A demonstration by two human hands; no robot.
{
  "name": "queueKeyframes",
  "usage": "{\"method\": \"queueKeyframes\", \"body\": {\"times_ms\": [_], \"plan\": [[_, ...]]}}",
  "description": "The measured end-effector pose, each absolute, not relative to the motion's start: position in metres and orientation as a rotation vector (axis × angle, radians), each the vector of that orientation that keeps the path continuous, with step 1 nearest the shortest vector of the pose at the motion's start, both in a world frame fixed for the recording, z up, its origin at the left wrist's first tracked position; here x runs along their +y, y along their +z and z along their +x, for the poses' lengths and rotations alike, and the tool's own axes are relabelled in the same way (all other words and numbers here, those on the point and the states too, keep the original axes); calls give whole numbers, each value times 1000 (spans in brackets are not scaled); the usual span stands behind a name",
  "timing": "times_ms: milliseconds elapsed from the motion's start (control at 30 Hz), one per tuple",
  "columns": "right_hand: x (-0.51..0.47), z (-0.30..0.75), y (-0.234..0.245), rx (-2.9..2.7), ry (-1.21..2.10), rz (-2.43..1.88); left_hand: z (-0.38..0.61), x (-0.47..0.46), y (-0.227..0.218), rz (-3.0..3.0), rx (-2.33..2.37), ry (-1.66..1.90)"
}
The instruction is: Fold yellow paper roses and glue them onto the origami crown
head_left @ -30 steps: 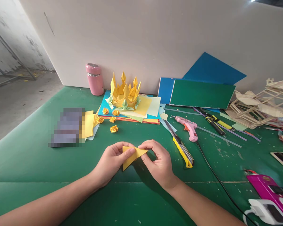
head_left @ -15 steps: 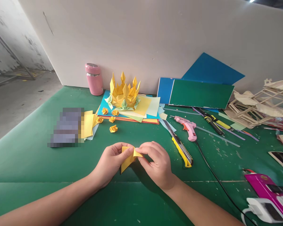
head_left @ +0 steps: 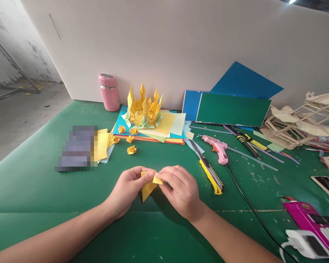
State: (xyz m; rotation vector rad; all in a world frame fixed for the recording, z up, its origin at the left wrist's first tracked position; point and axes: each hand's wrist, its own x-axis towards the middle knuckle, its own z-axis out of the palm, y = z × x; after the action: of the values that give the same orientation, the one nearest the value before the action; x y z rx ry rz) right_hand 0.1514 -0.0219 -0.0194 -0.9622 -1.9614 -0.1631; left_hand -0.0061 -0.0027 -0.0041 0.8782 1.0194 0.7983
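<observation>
Pinched between both grips, folded yellow paper (head_left: 148, 186): left hand (head_left: 127, 190) thumb uppermost, right hand (head_left: 181, 191) fingers curled over its top corner, forearms converging above green tabletop (head_left: 44, 190).

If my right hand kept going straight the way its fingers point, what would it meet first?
The right hand points left into the folded yellow paper it pinches; just behind that, probably the left hand.

No text, label, brand or number is legible on anything in view
</observation>
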Motion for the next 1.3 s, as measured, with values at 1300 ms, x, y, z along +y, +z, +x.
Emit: {"method": "queueKeyframes", "body": {"times_ms": [1300], "plan": [[-19,151,-19,-1651,644,-1153,-7,0,-2,1074,1111,891]]}}
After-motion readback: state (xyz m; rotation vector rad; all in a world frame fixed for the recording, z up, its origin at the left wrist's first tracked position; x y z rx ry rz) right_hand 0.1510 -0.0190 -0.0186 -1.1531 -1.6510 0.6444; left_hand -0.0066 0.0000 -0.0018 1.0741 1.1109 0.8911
